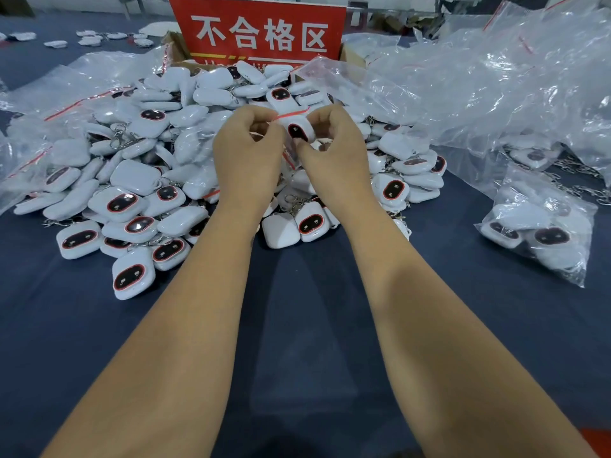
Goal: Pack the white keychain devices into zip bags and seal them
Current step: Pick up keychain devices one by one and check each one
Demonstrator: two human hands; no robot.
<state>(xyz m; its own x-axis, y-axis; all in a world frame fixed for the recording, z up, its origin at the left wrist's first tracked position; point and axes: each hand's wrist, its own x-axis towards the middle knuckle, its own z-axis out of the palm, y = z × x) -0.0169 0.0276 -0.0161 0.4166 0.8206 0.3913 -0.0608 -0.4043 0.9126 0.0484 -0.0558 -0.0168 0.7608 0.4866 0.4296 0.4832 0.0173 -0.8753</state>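
White plastic keychain devices with dark red-ringed oval windows [132, 206] lie heaped on a dark blue table cloth [314, 325], and above the middle of the heap one such device [299, 128] sits inside a small clear zip bag with a red seal strip [291, 114]. A person's left hand [248, 150] and right hand [334, 147] each pinch that bag with curled fingers, close together. Crumpled clear plastic bags [496, 81] pile up at far right, a filled bag [535, 226] lies at right, and a red sign with white characters [261, 31] stands behind.
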